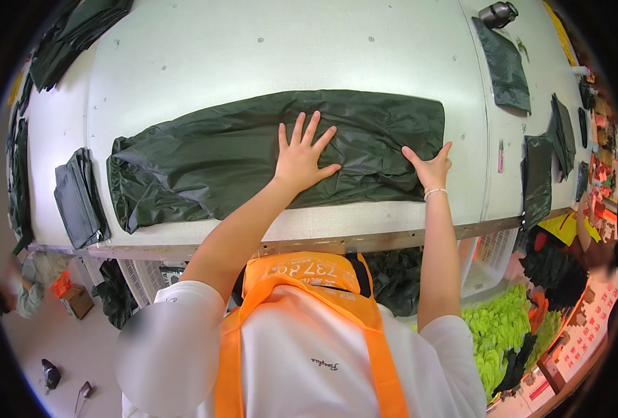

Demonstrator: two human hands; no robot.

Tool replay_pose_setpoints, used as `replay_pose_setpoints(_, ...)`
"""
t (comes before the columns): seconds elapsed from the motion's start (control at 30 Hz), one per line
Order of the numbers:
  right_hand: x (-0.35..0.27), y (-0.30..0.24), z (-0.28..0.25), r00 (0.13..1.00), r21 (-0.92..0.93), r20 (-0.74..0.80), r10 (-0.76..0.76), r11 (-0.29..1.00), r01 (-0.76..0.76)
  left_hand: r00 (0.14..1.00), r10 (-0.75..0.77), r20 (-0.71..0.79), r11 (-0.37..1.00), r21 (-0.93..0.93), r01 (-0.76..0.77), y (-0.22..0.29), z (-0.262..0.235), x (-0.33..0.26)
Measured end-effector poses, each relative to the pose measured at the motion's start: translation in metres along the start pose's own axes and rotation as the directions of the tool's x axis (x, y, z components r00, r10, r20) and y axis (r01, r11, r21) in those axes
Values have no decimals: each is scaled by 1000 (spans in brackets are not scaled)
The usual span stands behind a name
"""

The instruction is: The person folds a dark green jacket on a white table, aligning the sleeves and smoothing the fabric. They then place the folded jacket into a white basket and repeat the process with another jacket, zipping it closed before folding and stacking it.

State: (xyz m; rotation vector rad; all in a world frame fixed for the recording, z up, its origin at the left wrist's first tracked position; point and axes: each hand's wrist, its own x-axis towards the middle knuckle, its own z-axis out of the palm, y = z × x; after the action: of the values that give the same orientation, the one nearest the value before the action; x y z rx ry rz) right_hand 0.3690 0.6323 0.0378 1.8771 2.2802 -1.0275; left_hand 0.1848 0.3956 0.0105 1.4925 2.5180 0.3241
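Creased dark green fabric (pixel 211 153) on the table (pixel 309 63), seen on my remote feed.
The left hand (pixel 300 161) is open, fingers fanned over the fabric's middle; the right hand (pixel 431 171) is open too, thumb wide from fingers, at the fabric's right end (a folded dark piece (pixel 79 198) lies just beyond the left end). From here, I'd anchor that right end lightly and press the left palm outward in slow strokes; quick pushes would likely bunch such thin-looking cloth.
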Motion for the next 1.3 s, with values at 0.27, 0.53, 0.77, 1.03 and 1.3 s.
replay_pose_setpoints(0.27, -69, -128, -82, 844, 201, 329, -424, 905, 376, 1000, 20, 10, 962, -272, -17, 7, 6, 13)
replay_pose_setpoints(0.53, -189, -242, 110, 777, -264, 352, -522, 741, 617, 908, -18, 419, -521, -779, 349, -127, -77, -50)
replay_pose_setpoints(0.77, -155, -200, 113, 654, 193, 160, -739, 673, 714, 725, -237, 647, -533, -710, 459, -147, -45, -45)
replay_pose_setpoints(1.03, -80, -141, 179, 600, -553, 101, -793, 456, 697, 637, -244, 732, -549, -645, 531, -156, -40, -40)
replay_pose_setpoints(1.3, -96, -164, 130, 341, -268, 207, -917, 282, 921, 595, -306, 743, -340, -669, 661, -147, -76, -45)
